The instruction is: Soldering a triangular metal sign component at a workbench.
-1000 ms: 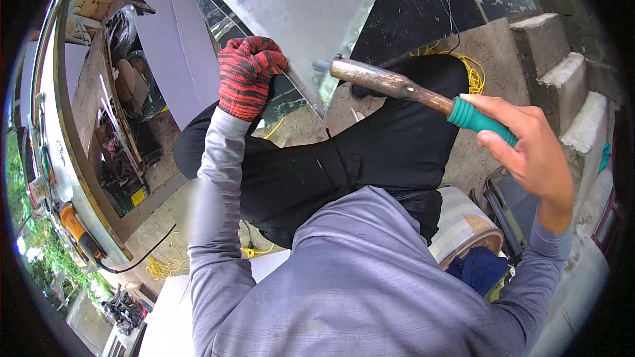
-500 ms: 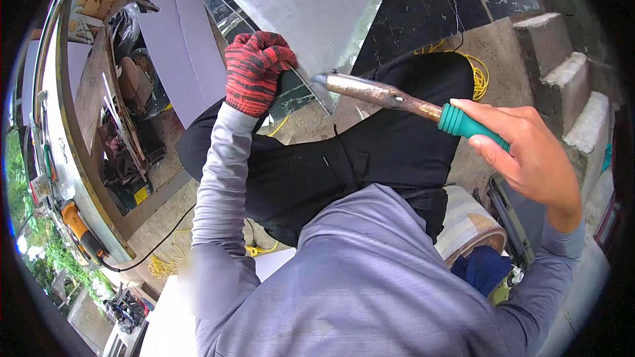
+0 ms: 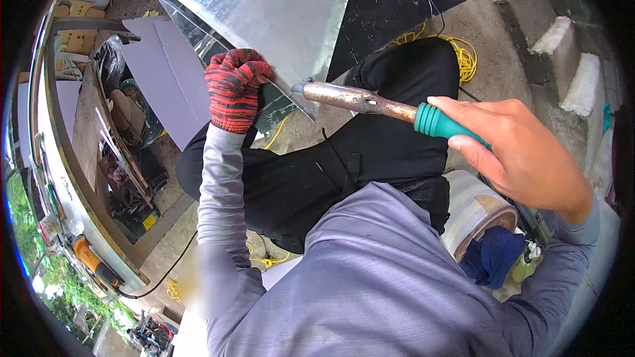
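The gloved left hand (image 3: 235,89) pinched the stiff, probably sharp-edged metal sheet (image 3: 278,6) at twelve o'clock, while the right hand (image 3: 519,152) gripped the soldering iron (image 3: 370,101) by its green handle.

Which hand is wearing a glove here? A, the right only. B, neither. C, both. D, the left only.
D: the left hand wears a red and black knit glove and rests on the edge of the metal sheet, while the right hand is bare, gripping the green handle of the soldering iron.
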`<state>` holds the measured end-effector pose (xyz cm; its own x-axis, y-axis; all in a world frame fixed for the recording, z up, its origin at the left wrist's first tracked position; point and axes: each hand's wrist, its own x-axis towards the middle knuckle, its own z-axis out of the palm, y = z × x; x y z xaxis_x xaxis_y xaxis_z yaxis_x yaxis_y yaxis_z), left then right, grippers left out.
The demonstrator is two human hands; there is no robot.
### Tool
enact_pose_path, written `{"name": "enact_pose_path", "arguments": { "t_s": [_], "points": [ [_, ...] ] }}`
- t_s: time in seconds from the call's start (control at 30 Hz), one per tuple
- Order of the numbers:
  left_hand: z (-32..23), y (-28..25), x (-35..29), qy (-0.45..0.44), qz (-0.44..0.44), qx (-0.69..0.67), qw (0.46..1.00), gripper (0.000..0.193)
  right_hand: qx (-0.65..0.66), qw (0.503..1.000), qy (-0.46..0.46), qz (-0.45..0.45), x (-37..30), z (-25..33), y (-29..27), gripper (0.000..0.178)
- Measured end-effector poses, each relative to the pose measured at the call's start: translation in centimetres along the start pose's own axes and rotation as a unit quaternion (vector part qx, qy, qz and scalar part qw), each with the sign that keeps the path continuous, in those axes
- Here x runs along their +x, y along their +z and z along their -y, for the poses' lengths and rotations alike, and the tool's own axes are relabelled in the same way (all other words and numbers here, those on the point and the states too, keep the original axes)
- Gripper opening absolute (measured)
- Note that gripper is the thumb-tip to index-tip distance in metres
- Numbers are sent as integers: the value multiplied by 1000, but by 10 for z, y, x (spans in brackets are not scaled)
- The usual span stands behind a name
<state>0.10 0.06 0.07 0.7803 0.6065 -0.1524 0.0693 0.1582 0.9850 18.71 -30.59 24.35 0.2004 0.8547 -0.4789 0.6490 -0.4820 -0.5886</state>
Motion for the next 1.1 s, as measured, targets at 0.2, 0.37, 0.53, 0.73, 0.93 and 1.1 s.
{"name": "enact_pose_path", "arguments": {
  "t_s": [0.2, 0.37, 0.53, 0.73, 0.93, 1.1],
  "points": [
    [3, 2, 0, 126, 28, 134, 983, 11, -12, 1000, 3, -3, -3, 1, 5, 46],
    [10, -8, -1, 85, 49, 86, 991, 2, -12, 1000, 19, 12, -2, 2, 5, 47],
    [2, 2, 0, -11, -5, -31, 999, 11, -35, 999, -5, -13, -4, -2, 10, 47],
    [8, -4, 3, -19, 5, -63, 998, 11, 1, 1000, -9, -3, 0, -1, 10, 48],
    [12, -8, 1, 243, 42, 254, 935, 8, 10, 1000, 0, 13, 3, 0, 10, 50],
    [17, -15, 1, 180, 75, 191, 962, 14, -18, 1000, -13, 7, -1, -1, 9, 49]
  ]
}}
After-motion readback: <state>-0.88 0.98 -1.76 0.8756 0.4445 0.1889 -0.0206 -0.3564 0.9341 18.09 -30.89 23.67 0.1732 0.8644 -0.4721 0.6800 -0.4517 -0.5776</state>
